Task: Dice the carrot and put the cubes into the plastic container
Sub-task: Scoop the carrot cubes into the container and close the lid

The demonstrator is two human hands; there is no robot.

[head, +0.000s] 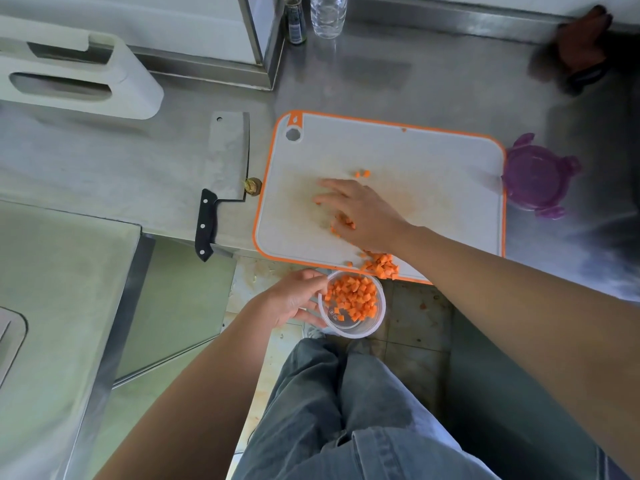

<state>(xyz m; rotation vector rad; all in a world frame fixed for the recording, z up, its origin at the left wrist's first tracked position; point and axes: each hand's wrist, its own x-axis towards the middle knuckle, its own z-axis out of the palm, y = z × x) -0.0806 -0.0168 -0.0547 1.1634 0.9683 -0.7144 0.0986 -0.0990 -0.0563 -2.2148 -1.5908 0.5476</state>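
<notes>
1. Left hand grips the plastic container, part-filled with carrot, just below the cutting board's near edge.
2. Right hand flat on the board, fingers spread over carrot cubes, gripping nothing.
3. Cleaver left of board, purple lid right.

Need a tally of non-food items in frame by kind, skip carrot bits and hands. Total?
cleaver: 1
cutting board: 1
plastic container: 1
purple lid: 1
bottles: 2, clear bottle and dark bottle
Total: 6
</notes>
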